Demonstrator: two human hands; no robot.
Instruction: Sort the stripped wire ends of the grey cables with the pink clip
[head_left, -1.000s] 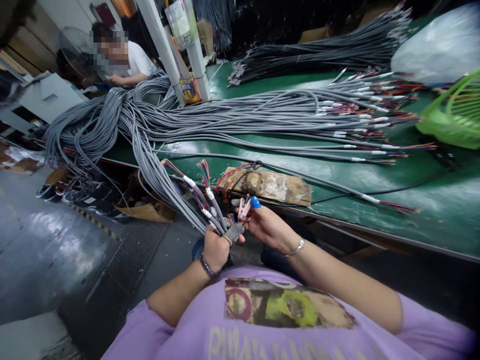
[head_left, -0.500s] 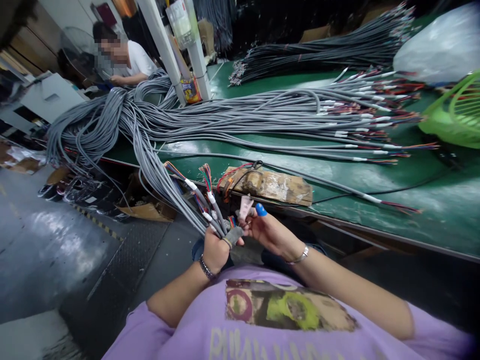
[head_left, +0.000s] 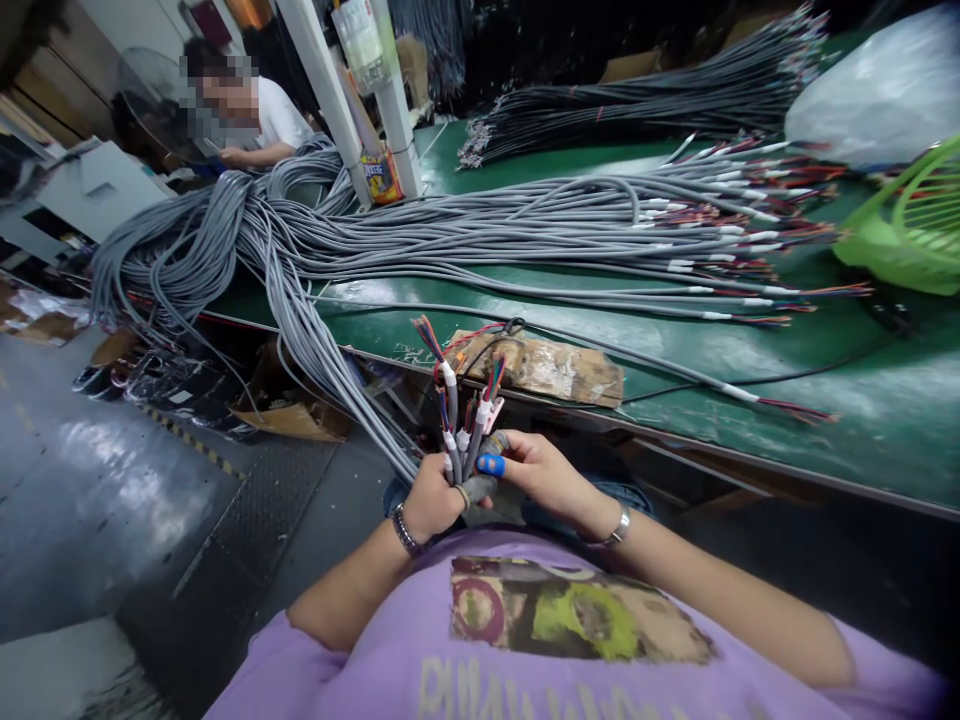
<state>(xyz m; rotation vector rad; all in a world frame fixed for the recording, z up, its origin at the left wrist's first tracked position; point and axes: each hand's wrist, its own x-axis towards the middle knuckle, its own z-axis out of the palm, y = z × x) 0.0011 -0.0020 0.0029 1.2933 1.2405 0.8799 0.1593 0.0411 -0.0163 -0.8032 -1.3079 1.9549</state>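
My left hand (head_left: 436, 500) is closed around a bundle of grey cables (head_left: 367, 430) in front of my body. The bundle's ends point upward, with white sleeves (head_left: 448, 375) and bare coloured wires (head_left: 429, 338) fanning out above them. Pressed against the right side of the bundle is my right hand (head_left: 536, 475), closed on the cables, with a blue cover on its thumb and a grey wrap on a finger. A pinkish-white strip (head_left: 493, 414) stands at the cable ends just above the right fingers; how it is fixed cannot be made out.
On the green bench (head_left: 750, 450) lie many grey cables (head_left: 480, 230) and a wooden block (head_left: 555, 370) near the edge. Behind are black cables (head_left: 637, 125), a plastic bag (head_left: 870, 90) and a green basket (head_left: 907, 235). A co-worker (head_left: 277, 115) sits at the far left.
The right hand has come down and left against the bundle, its thumb now pressed in. The pinkish-white strip moved from its fingers to the cable ends. The cable ends now stand more upright, further right.
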